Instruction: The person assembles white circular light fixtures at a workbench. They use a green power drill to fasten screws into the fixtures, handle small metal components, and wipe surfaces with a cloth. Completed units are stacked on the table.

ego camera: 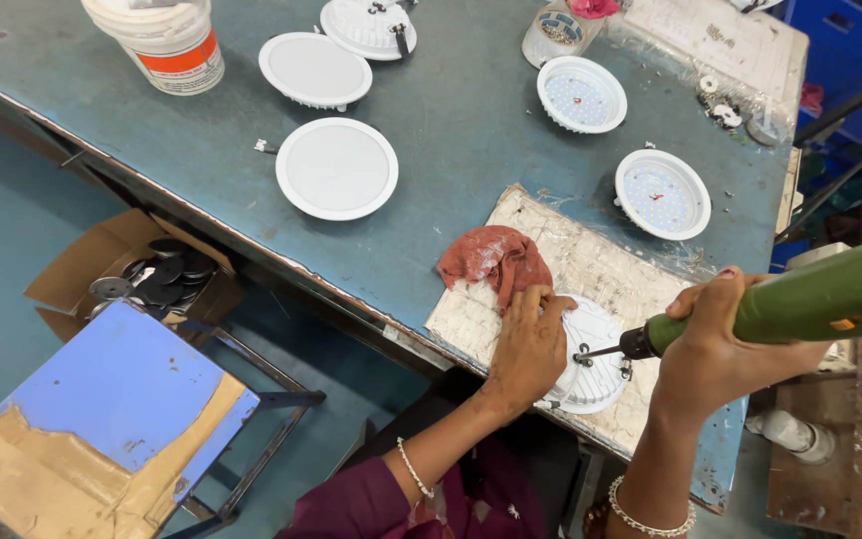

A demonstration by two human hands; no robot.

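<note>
While your left hand [529, 344] lies flat with its fingers [541, 304] spread on the white lamp housing [591, 364], your right hand [715, 344] is clamped around the green electric screwdriver [830, 296]. Keep the bit square to the screw, press the housing firmly onto the pad [591, 265] at the table [451, 120] edge, beside the red cloth [496, 262]
</note>
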